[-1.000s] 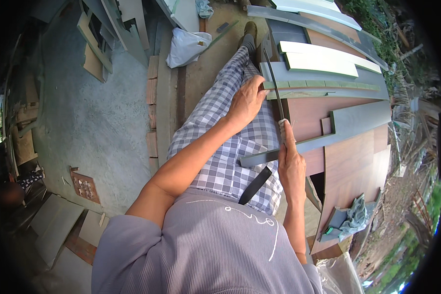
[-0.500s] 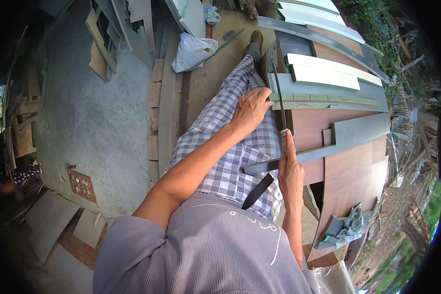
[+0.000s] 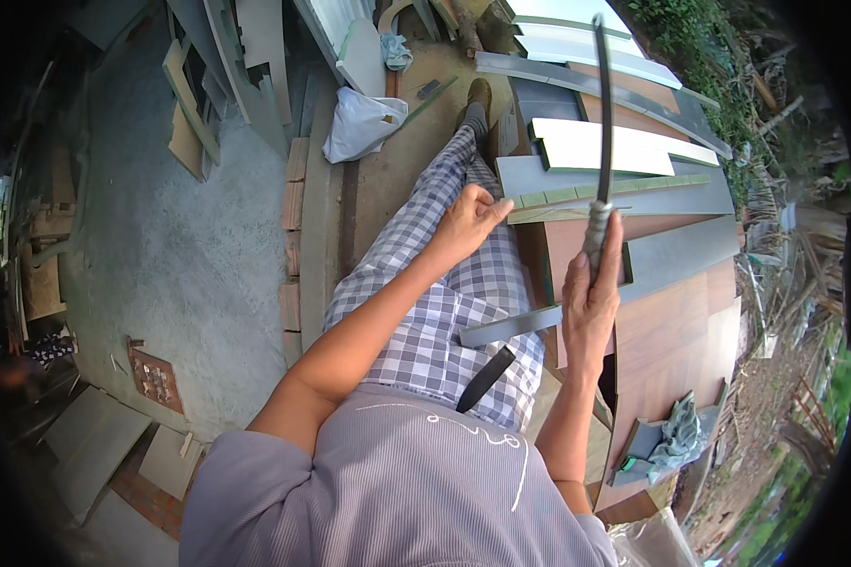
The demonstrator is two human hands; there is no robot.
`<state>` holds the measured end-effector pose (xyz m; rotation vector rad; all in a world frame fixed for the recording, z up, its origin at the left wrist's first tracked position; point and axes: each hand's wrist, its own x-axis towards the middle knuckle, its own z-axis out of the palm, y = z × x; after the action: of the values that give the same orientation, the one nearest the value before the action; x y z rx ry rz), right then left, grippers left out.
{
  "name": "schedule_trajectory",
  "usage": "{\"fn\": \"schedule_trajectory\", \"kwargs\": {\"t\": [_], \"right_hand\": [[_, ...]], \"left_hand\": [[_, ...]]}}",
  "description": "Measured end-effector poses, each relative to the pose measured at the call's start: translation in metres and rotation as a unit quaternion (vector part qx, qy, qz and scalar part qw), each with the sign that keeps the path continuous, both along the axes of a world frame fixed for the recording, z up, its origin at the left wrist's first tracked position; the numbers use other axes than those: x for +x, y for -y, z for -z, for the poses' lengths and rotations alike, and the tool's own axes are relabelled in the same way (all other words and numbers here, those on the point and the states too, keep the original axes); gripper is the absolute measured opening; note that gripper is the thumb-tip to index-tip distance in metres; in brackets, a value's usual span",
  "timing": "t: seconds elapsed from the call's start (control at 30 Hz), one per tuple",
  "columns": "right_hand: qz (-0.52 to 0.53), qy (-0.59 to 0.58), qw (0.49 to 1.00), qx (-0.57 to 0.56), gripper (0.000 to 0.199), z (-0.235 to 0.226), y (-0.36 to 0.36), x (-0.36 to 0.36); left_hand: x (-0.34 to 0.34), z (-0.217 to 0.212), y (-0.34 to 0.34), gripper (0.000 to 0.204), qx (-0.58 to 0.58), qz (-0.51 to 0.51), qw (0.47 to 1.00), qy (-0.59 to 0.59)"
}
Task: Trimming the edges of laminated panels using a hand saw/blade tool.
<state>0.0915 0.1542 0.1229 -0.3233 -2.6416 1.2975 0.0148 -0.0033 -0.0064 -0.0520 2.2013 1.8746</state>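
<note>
My right hand (image 3: 591,307) is closed round the grey handle of a long, narrow, dark-bladed knife (image 3: 605,113), its forefinger stretched along the handle. The blade points away from me, raised above the boards. My left hand (image 3: 468,227) pinches the near left end of a narrow strip of board (image 3: 615,191) with a green edge and several crosswise marks. That strip lies slantwise over a grey panel (image 3: 539,175). Beneath my right hand passes a notched grey board (image 3: 686,250), whose narrow end (image 3: 511,328) reaches over my lap.
White board pieces (image 3: 615,146) and more panels lie beyond the strip. Brown wood-grain panels (image 3: 676,350) and a crumpled cloth (image 3: 679,435) are at the right. A white bag (image 3: 364,123) sits on the ground by my foot. Tall offcuts (image 3: 246,76) lean at the far left.
The knife has risen off the strip's left end and swung to the right. My left hand is still at the strip, which now lies more aslant.
</note>
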Motion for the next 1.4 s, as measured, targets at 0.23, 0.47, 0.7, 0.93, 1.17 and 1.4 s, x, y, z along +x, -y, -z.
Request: {"fn": "schedule_trajectory", "kwargs": {"t": [0.23,0.47,0.7,0.93,1.17,1.4], "right_hand": [[-0.061,0.104,0.993,0.018,0.059,0.033,-0.002,0.039],[-0.065,0.126,0.99,0.01,0.054,0.036,-0.002,0.042],[-0.075,0.144,0.986,0.023,0.055,0.035,0.0,0.04],[-0.086,0.123,0.988,0.036,0.055,0.034,0.001,0.039],[-0.094,0.09,0.99,0.061,0.055,0.034,-0.001,0.036],[-0.098,0.105,0.988,0.055,0.056,0.027,0.002,0.033]], "left_hand": [[-0.002,-0.018,-0.007,0.039,0.1,0.027,0.994,0.024],[-0.004,-0.017,0.001,0.04,0.053,0.041,0.997,0.047],[-0.008,-0.02,0.002,0.056,0.065,0.05,0.98,0.181],[-0.01,-0.018,-0.003,0.041,0.074,0.049,0.987,0.131],[-0.012,-0.004,-0.006,0.028,-0.019,0.022,0.999,-0.019],[-0.007,-0.008,-0.006,0.024,-0.058,0.0,0.995,-0.076]]}}
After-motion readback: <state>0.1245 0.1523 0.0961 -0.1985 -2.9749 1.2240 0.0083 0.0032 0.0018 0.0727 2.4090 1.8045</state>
